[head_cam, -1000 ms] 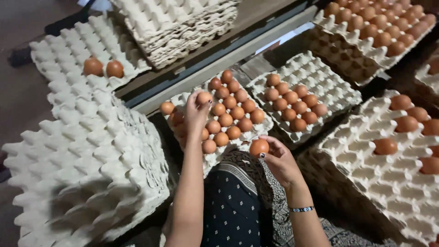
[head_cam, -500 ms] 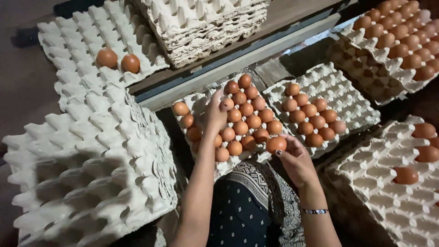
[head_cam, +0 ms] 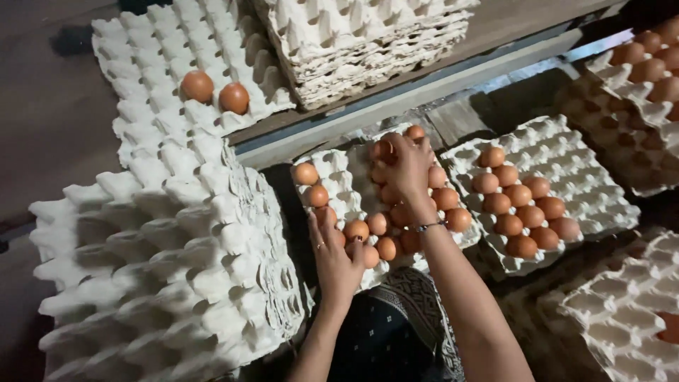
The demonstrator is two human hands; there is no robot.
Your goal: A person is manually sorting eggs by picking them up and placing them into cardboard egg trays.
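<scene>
A grey pulp egg tray [head_cam: 338, 185] lies in front of me, partly filled with several brown eggs [head_cam: 447, 199]. My right hand [head_cam: 409, 168], a thin band on its wrist, reaches over the tray to its far side, and its fingertips close on a brown egg [head_cam: 382, 149]. My left hand [head_cam: 332, 258], with a ring on one finger, is at the tray's near left corner. Its fingers and thumb wrap a brown egg [head_cam: 340, 238] that is mostly hidden under them.
A second tray [head_cam: 583, 170] of eggs lies to the right. A tall stack of empty trays [head_cam: 163, 269] stands at the left, and behind it a tray [head_cam: 141, 56] holds two eggs. More stacks sit at the top [head_cam: 368, 35] and right [head_cam: 643, 64].
My right hand moved from the near edge to the tray's far side. My left hand drew back from the far side to the near left corner. The view shifted left.
</scene>
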